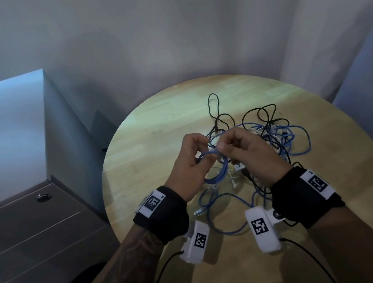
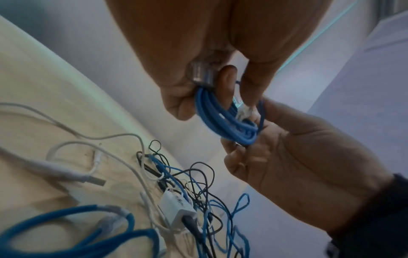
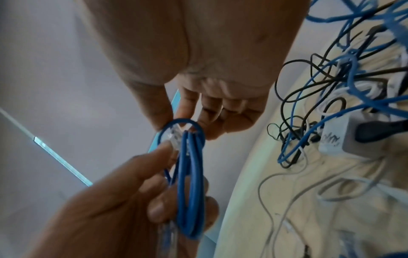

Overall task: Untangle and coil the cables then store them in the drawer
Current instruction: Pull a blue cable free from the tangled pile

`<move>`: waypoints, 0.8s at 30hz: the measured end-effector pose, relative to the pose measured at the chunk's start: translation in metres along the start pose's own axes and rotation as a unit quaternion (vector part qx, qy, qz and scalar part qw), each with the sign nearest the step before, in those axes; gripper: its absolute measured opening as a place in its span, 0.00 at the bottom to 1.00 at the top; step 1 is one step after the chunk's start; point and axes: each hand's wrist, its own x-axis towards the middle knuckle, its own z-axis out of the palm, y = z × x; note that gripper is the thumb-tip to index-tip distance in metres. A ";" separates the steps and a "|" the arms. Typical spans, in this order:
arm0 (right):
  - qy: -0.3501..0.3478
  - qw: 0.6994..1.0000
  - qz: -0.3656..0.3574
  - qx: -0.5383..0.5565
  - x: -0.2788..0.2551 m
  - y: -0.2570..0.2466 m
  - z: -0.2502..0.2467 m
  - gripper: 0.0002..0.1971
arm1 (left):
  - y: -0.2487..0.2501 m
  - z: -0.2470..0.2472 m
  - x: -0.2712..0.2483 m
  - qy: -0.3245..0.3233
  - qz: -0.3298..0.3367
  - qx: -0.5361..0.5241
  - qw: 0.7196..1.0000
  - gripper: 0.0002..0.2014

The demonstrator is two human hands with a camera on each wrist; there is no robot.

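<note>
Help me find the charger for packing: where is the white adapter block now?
In the head view the white adapter block lies on the round table, just below the right hand, amid the tangled cables.

At the frame's centre, the left hand (image 2: 198, 52) grips a coiled blue cable (image 2: 223, 118), while the right hand (image 2: 298, 165) pinches its lower end from the right. Lower left, tangled blue, black and white cables (image 2: 194, 200) and a white adapter (image 2: 178, 209) lie on the wooden table (image 2: 33, 83).

The coil (image 1: 213, 171) is blue; the tangle (image 1: 273, 134) on the pale wooden table (image 1: 148, 146) mixes blue, black and white cables (the charger block (image 1: 239, 167) is white).
</note>
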 end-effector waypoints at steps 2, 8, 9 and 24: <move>0.088 0.993 0.008 0.075 0.008 -0.001 -0.014 0.11 | -0.003 0.001 -0.003 -0.021 -0.048 -0.013 0.999 0.12; 0.074 0.997 -0.005 -0.030 0.008 -0.011 -0.048 0.07 | 0.000 0.010 -0.013 -0.012 -0.085 -0.082 0.993 0.10; 0.006 0.997 0.008 -0.076 0.001 -0.007 -0.040 0.08 | 0.000 0.012 -0.012 -0.005 -0.077 -0.090 0.993 0.10; -0.015 0.998 -0.004 -0.065 -0.005 0.011 -0.012 0.04 | -0.013 0.017 -0.004 -0.025 -0.034 0.053 0.998 0.20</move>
